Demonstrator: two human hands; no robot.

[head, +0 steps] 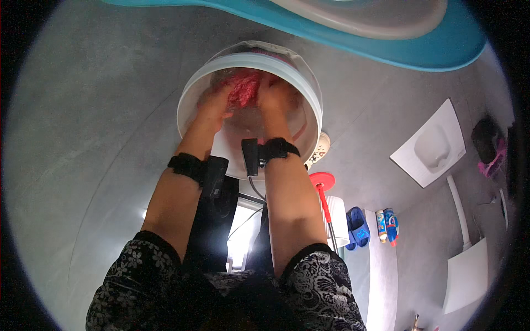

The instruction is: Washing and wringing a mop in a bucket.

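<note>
A white plastic bucket (188,97) stands before me, with water in its bottom. Both of my forearms reach down inside it. Bunched between my hands is a wet red cloth (245,87), its far part under the bucket's rim and seen through the wall. My left hand (215,101) grips the cloth's left side. On the other side my right hand (276,94) holds it, with some fingers blurred or hidden by the cloth and water. Each wrist wears a black strap with a small black device.
A blue and grey plastic tub (323,31) lies beyond the bucket. To the right are a squat toilet (432,142), a red-headed plunger or mop (323,180), a white ribbed bin (337,219), blue slippers (358,229) and cleaner bottles (387,225). Grey floor (103,124) surrounds the bucket.
</note>
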